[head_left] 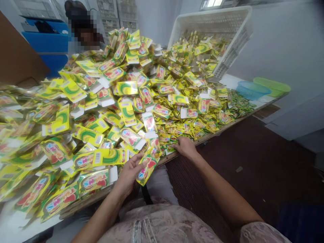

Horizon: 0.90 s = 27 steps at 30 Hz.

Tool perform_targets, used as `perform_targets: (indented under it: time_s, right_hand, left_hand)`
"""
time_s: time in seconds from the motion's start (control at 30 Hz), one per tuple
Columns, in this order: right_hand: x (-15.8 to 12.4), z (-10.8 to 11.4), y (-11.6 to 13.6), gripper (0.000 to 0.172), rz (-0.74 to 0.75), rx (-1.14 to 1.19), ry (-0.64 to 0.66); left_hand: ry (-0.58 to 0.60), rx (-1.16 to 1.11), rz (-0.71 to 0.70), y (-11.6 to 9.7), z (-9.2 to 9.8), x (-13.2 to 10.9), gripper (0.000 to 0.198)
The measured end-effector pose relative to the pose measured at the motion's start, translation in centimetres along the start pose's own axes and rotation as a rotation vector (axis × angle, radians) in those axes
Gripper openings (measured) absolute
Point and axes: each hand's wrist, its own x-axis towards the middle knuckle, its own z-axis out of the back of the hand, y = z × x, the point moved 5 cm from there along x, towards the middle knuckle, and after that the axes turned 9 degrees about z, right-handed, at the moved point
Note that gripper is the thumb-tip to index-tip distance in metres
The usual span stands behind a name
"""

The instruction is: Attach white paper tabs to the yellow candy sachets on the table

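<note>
My left hand grips a small yellow-green carton printed with fruit, thumb on its front face. The carton tilts over the table's front edge, its white end flap up and open. To its right, my right hand reaches into a heap of small yellow sachets at the edge. Its fingers are curled in among the sachets; what they hold is hidden. Left of my hands, a large pile of similar cartons covers the table, many with white flaps standing open.
A white perforated crate lies tipped at the back right, cartons spilling from it. A blue basin and a green basin stand at the table's right end near green sachets. Another person is behind the pile.
</note>
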Motion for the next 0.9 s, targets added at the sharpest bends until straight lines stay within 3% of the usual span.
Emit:
perform_targets:
  time_s: [0.1, 0.23, 0.43, 0.5, 0.63, 0.8, 0.9]
  right_hand:
    - [-0.3, -0.6, 0.7, 0.039, -0.073, -0.025, 0.127]
    - [-0.1, -0.9, 1.4, 0.042, -0.142, 0.025, 0.094]
    - [0.1, -1.3, 1.7, 0.021, -0.089, 0.149, 0.042]
    - [-0.1, -1.0, 1.2, 0.017, -0.06, 0.237, -0.048]
    - [-1.0, -0.1, -0.2, 0.033, 0.064, 0.587, -0.317]
    - [-2.5, 0.2, -0.5, 0.019, 0.09, 0.767, -0.356]
    - [-3.2, 0.9, 1.4, 0.027, 0.065, 1.096, -0.383]
  left_hand:
    - [0.021, 0.03, -0.015, 0.2, -0.2, 0.2, 0.053]
    - [0.013, 0.038, -0.02, 0.2, -0.1, 0.4, 0.053]
    - [-0.018, -0.004, -0.008, -0.1, 0.1, 0.0, 0.057]
    - [-0.016, -0.02, 0.0, -0.2, 0.1, 0.0, 0.059]
    - [-0.012, -0.024, 0.003, -0.2, 0.1, 0.0, 0.058]
    - [-0.013, 0.021, -0.018, 0.2, 0.3, 0.3, 0.055]
    - [-0.016, 0.094, -0.036, 0.4, 0.4, 0.6, 0.05]
